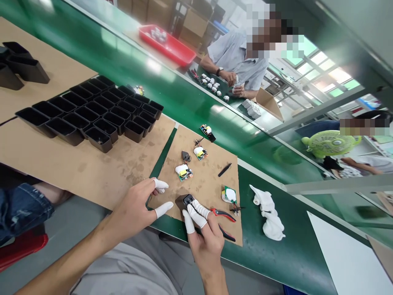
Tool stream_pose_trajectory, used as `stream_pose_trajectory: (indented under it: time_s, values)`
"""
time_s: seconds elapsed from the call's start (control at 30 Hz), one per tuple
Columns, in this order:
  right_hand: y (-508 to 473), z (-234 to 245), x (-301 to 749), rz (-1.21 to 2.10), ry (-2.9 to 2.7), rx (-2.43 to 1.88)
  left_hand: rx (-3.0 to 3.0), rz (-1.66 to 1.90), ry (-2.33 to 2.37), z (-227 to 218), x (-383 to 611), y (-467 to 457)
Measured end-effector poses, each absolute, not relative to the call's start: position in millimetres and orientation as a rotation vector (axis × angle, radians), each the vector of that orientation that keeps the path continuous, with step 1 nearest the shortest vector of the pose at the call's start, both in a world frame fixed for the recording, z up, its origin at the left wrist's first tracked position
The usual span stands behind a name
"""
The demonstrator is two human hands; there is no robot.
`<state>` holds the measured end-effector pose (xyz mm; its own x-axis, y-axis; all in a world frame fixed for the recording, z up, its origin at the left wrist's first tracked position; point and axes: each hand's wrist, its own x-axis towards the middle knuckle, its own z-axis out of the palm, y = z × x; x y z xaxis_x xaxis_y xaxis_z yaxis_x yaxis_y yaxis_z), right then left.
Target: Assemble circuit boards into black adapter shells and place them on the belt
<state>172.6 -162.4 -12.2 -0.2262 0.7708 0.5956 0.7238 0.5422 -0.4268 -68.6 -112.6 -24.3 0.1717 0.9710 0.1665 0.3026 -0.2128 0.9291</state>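
My right hand [204,229], with white finger cots on its fingertips, grips a small black plastic housing [183,200] over the cardboard sheet. Part of the housing is hidden behind the fingers. To its left, my left hand [139,207] holds nothing; its capped thumb and fingers are apart. Red-and-black pliers [225,214] lie just right of the right hand, partly covered by it. Circuit boards with white and yellow parts rest beyond the hands: a nearer board [184,173], a farther board [200,153] and a right-hand board [229,194]. A black plug piece [186,156] lies beside them.
Rows of open black housings [92,106] stand on cardboard at the left. A dark thin tool [225,169] lies on the cardboard, and a crumpled white cloth [268,213] on the green bench. Across the belt sits a co-worker [239,61] near a red tray [167,45].
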Motion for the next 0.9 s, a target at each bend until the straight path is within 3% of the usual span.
stream_pose_trajectory:
  time_s: [0.4,0.9]
  values:
    - [-161,-16,170,0.391,-1.897,-1.170,1.750,0.875,0.842,0,-64,-103]
    - [-165,-18,173,0.332,-1.969,-1.163,1.508,0.723,0.756,1,-61,-95]
